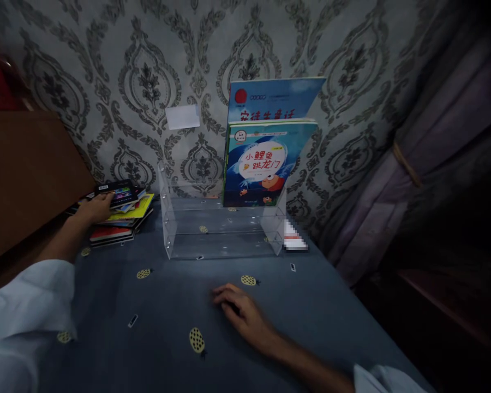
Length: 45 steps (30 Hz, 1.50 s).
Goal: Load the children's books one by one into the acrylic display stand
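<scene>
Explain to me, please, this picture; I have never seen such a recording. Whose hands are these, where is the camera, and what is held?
No machine here: these are a person's bare hands. One camera, worn on the head, looks forward and down. On the blue-grey table stands a clear rack with books upright in it; left of it lies a stack of books. The left hand is at that stack; whether it grips anything, I cannot tell. The right hand, in front of the rack, has loosely bent fingers and shows nothing held.

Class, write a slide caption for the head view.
Left hand on a stack of books, right hand apparently empty, before a clear rack holding picture books.
</scene>
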Motion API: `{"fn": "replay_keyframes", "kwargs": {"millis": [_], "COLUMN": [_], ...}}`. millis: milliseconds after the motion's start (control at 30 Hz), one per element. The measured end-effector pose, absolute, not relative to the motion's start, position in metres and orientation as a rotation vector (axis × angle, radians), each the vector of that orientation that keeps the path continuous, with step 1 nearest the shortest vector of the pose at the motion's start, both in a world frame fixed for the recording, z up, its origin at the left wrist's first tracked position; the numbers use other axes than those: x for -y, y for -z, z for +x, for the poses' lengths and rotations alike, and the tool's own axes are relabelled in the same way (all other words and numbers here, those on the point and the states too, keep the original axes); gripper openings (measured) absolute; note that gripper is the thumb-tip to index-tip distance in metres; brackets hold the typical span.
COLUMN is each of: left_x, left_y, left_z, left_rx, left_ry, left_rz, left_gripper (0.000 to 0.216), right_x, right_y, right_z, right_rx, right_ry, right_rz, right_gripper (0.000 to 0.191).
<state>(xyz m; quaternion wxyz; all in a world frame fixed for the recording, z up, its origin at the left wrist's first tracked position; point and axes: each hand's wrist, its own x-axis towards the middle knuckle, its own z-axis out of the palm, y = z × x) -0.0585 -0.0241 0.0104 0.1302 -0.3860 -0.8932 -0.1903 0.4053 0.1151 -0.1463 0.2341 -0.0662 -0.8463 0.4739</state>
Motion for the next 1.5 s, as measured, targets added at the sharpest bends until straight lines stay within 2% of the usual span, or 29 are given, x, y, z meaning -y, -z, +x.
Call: {"fn": "replay_keyframes", "kwargs": {"millis": [133, 467, 667, 1033, 1233, 1367, 1500], "left_x": [0.021, 0.059, 0.078, 0.117, 0.180, 0.200, 0.167], "left_y": [-0.001, 0.013, 0.023, 0.065, 0.111, 0.107, 0.092], "left_z": [-0.052, -0.003, 0.029, 0.074, 0.084, 0.071, 0.042], "left_rx": [2.615, 2.564, 2.603, 2.680, 2.823, 2.905, 2.955], "left_ry": [0.340, 0.015, -0.082, -0.019, -0.015, 0.031, 0.194], "left_rz": [-1.054, -1.096, -1.084, -1.062, -1.489, -1.767, -1.786], "left_gripper": [0.019, 0.052, 0.055, 0.060, 0.069, 0.074, 0.076], "right_x": [-0.116, -0.116, -0.118, -0.118, -0.118, -0.117, -0.116], "right_y": [0.147, 0.149, 0.154, 0.153, 0.151, 0.150, 0.150], "right_z": [0.406, 0.403, 0.401, 0.401, 0.401, 0.402, 0.401], "right_rx": [2.322, 2.330, 2.325, 2.364, 2.390, 2.378, 2.377], "right_ry": [-1.289, -1.273, -1.248, -1.241, -1.236, -1.239, -1.228], "right_rz": [-0.181, -0.144, -0.116, -0.107, -0.122, -0.102, -0.108], "right_gripper": [0.026, 0.025, 0.026, 0.026, 0.027, 0.027, 0.028]}}
